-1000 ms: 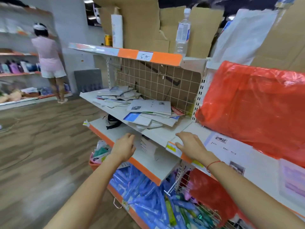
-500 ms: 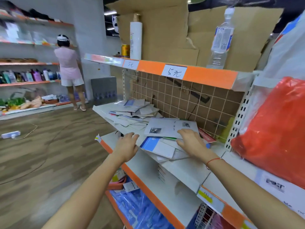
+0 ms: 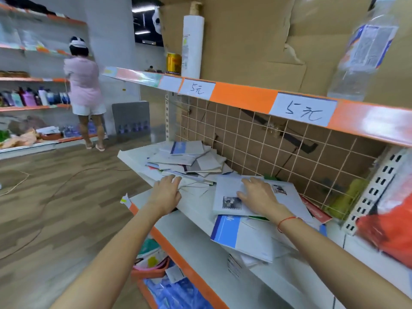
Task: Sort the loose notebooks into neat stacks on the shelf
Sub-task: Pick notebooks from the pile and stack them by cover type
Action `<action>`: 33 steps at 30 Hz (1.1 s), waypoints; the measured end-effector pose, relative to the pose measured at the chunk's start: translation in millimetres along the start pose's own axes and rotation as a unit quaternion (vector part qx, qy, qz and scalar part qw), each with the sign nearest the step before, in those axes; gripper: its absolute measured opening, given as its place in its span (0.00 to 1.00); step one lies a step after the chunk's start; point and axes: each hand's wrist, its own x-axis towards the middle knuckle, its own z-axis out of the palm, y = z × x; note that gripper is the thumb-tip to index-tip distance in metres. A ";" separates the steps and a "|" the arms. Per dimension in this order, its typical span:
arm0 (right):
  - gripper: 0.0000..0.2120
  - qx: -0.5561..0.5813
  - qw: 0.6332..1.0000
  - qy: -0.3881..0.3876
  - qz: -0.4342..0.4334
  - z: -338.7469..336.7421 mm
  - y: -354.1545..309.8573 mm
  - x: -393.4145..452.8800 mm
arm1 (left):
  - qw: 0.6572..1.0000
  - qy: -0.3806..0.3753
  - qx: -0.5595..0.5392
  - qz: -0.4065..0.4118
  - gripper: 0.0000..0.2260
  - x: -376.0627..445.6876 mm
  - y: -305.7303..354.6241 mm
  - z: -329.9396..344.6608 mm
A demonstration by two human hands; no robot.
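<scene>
Paper, painted metal and cardboard on a shop shelf.
The notebooks (image 3: 252, 195) had matt paper covers in pale grey and white, one with a blue band. The shelf (image 3: 196, 210) looked like smooth white painted metal with a glossy orange edge strip. Behind it stood a thin wire grid (image 3: 278, 150) over dull brown cardboard. A clear plastic bottle (image 3: 365, 54) shone above; the floor (image 3: 55, 197) looked like wood-grain planks.

Both hands moved up from the lower shelf edge onto the notebook shelf (image 3: 196, 210). Left hand (image 3: 166, 195) now rests flat at the far pile (image 3: 189, 161). Right hand (image 3: 258, 195) lies on the grey notebook (image 3: 287, 197) topping the near pile.
</scene>
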 end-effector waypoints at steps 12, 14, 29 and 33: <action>0.46 -0.011 0.945 -0.148 0.290 36.0 -79.8 63.4 | 0.992 -0.016 0.019 0.120 0.21 128.1 -71.5 29.8; 0.49 -0.027 0.934 -0.166 0.314 39.0 -90.2 68.7 | 0.989 -0.014 0.027 0.142 0.19 139.7 -80.4 36.4; 0.44 -0.046 0.916 -0.197 0.347 31.2 -105.9 75.2 | 0.982 -0.074 0.033 0.169 0.24 228.7 -83.3 54.3; 0.42 -0.062 0.926 -0.191 0.320 30.0 -103.2 65.8 | 0.982 -0.111 0.034 0.146 0.22 234.6 -82.4 63.2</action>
